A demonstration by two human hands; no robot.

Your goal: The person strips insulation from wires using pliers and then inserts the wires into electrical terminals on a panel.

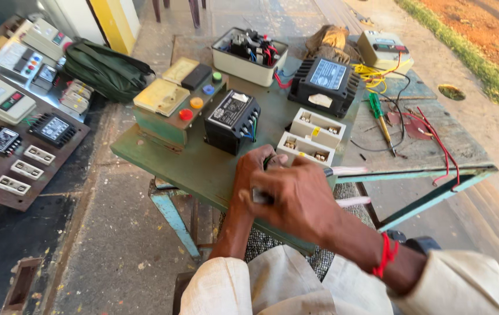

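**Working at the near edge of the green bench**

Gripping a small dark part [268, 161], my left hand [255, 175] is curled shut; my right hand [296, 198] overlaps it, its grasp hidden. Two white terminal blocks [310, 137] lie just beyond. Behind them stand two black transformers: one [232, 119] bears a white rectangular label, the other [325, 84] a pale blue one. Open tabletop lies leftward.
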